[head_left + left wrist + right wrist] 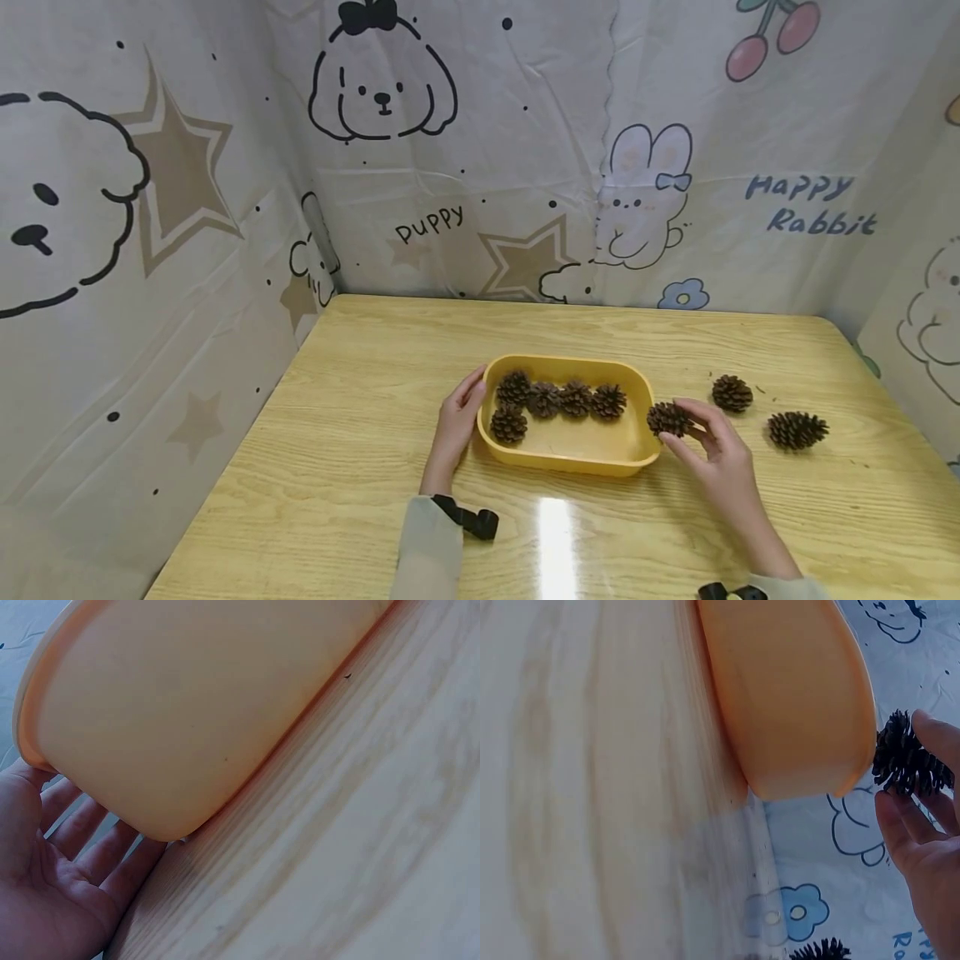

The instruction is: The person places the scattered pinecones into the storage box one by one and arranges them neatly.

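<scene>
A yellow oblong plastic tub point(570, 460) stands on the table, with several brown pine cones point(576, 399) inside along its far side and left end. My left hand point(456, 421) rests against the tub's left end; in the left wrist view its fingers point(112, 851) lie fairly straight along the outer wall, the thumb near the rim. Just at the tub's right rim, my right hand point(716, 458) pinches another pine cone point(667, 419) between thumb and fingers. The right wrist view has this held cone point(907, 757) beside the rim, above the tabletop.
Two more pine cones lie on the table right of the tub: a rounder one point(731, 392) farther back and a longer one point(797, 431) nearer. Small dark crumbs dot the wood-grain tabletop point(337, 433). A printed cloth point(450, 183) hangs behind and at both sides.
</scene>
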The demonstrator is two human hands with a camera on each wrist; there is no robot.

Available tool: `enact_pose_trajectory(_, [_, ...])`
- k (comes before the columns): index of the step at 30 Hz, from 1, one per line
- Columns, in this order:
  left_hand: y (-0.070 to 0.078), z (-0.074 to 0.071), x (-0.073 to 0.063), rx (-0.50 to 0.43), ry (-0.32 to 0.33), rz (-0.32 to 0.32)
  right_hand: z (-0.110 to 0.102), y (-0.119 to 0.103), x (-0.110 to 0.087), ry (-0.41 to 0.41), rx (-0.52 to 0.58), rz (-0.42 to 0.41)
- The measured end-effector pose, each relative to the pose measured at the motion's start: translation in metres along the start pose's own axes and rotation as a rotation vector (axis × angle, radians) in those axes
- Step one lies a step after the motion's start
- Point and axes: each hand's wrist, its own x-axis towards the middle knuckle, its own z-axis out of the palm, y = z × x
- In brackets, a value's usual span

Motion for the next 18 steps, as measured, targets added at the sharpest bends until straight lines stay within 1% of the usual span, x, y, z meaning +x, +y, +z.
enact_pose_trajectory(4, [0.0, -0.001, -0.001, -0.012, 0.001, 0.004, 0.01, -0.004, 0.005, -0.033, 0.005, -0.04])
enact_pose_trajectory(7, [0.0, -0.001, -0.001, -0.014, 0.002, 0.009, 0.017, -0.008, 0.008, -0.064, -0.018, -0.071])
enact_pose_trajectory(11, [-0.001, -0.001, 0.0, 0.001, 0.002, 0.01, 0.026, -0.012, 0.013, -0.109, -0.045, -0.147])
enact_pose_trajectory(14, [0.0, -0.001, 0.0, 0.005, 0.001, 0.006, 0.031, -0.013, 0.016, -0.138, -0.04, -0.199])
enact_pose_trajectory(18, [0.001, 0.0, 0.0, 0.005, -0.003, 0.004, 0.038, -0.014, 0.02, -0.171, -0.032, -0.225])
